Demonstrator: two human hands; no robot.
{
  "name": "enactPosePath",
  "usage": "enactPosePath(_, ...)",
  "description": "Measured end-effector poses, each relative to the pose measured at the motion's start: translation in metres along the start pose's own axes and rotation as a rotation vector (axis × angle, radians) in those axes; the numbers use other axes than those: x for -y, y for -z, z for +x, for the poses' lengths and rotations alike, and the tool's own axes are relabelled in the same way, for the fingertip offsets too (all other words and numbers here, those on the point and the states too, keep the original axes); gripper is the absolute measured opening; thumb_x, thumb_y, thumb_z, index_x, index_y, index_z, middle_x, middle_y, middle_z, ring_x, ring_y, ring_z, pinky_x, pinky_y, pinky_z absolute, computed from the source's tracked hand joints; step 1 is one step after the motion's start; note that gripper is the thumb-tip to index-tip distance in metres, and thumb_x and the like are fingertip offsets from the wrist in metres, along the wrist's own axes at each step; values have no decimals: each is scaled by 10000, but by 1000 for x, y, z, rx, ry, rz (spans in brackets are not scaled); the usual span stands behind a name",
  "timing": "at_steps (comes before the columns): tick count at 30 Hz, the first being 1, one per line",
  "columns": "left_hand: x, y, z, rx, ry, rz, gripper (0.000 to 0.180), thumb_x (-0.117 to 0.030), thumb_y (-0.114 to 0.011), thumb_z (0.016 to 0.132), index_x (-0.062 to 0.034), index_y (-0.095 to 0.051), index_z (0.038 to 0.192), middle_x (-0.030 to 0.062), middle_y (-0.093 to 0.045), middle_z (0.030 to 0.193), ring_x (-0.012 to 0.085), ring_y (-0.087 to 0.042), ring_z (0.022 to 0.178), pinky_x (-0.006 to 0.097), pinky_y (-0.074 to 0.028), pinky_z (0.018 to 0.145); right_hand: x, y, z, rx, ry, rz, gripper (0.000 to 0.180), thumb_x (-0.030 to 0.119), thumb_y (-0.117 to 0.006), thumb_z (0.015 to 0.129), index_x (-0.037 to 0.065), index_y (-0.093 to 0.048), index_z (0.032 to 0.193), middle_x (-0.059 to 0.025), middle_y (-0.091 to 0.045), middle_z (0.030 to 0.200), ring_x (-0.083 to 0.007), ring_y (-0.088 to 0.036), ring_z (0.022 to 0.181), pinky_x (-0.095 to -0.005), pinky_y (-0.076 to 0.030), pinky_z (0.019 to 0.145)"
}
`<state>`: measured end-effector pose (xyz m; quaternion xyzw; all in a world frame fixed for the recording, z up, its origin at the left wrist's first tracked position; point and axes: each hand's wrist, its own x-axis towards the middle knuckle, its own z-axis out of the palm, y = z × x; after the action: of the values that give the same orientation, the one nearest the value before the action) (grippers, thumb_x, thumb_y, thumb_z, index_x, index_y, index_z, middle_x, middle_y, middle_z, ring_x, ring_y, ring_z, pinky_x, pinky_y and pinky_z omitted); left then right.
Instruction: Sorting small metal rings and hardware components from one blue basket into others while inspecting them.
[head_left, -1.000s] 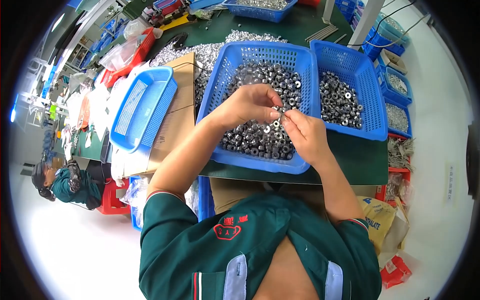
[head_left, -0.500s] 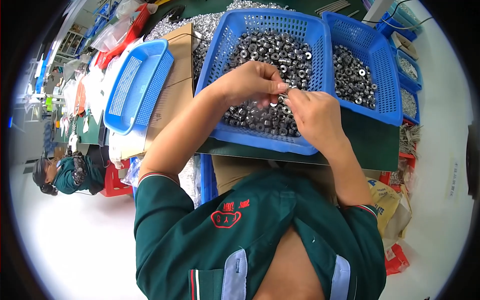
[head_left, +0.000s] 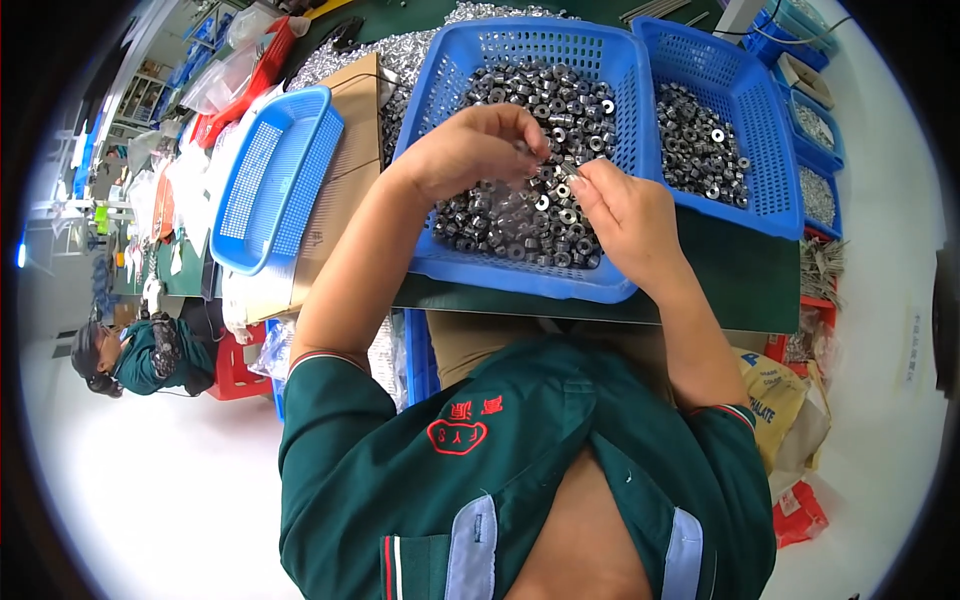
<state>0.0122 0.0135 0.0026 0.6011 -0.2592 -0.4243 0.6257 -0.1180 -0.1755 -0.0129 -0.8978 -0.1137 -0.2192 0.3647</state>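
At the left edge, a co-worker (head_left: 155,355) in green sits on a red stool (head_left: 243,370). To the right, a light-blue basket (head_left: 222,205) rests tilted on cardboard (head_left: 352,140), which bears faint marks too small to read. Silver parts (head_left: 390,55) lie heaped on the far side.

Near the middle, the wearer's dark green shirt (head_left: 350,480) shows an outlined emblem and characters stitched in red above a striped pocket. The left hand (head_left: 475,152) is over the large blue basket (head_left: 540,285), its fingers curled and blurred; whether they hold anything, I cannot tell. Dark metal rings (head_left: 500,225) fill much of that basket beneath both hands. The right hand (head_left: 632,215), apart from the left, pinches thumb and forefinger together, a small greyish piece (head_left: 572,172) showing at the tips, over the rings.

Just right, a second blue basket (head_left: 765,150) holds more such rings. Farther right and nearer are a yellow sack (head_left: 785,395) with dark printed lettering and a red bag (head_left: 800,525) with a pale label. Faint characters (head_left: 913,345) mark the wall at the right edge.
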Motion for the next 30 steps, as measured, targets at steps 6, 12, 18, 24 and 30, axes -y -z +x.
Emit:
enactPosePath(6,16,-21,0,259,-12,1172,277,-126,-760,643,-56,-655,889,90,-586,858,254,-602,847,361,-476,758,-2,0,-1,-8,11,17,209,244,-551,934,75,-551,812,-139,-558,575,-337,-575,536,-435,-401,473)
enactPosePath(12,22,-26,0,215,31,1340,270,-148,-775,640,-69,-658,870,106,-613,848,316,-605,852,404,-481,765,-2,1,0,12,20,-3,205,242,-545,932,73,-548,816,-138,-567,591,-337,-581,549,-442,-403,478)
enactPosePath(18,3,-15,1,82,16,687,191,-176,-672,881,-21,-629,984,7,-635,809,105,-630,800,259,-469,650,-1,3,0,36,6,-6,214,248,-532,936,76,-528,808,-143,-568,605,-350,-585,562,-462,-406,488)
enactPosePath(24,-4,-9,-6,151,25,-154,190,-162,-599,930,-19,-586,1055,42,-636,816,94,-568,692,199,-413,608,0,3,-2,45,-27,22,223,247,-554,926,70,-520,795,-148,-559,588,-353,-583,559,-458,-405,487)
enactPosePath(30,-5,-20,-2,26,102,-241,251,-166,-594,943,9,-609,1122,53,-640,828,97,-591,737,197,-422,619,0,1,-1,9,5,29,198,236,-569,910,71,-541,805,-141,-571,595,-344,-591,560,-459,-416,489)
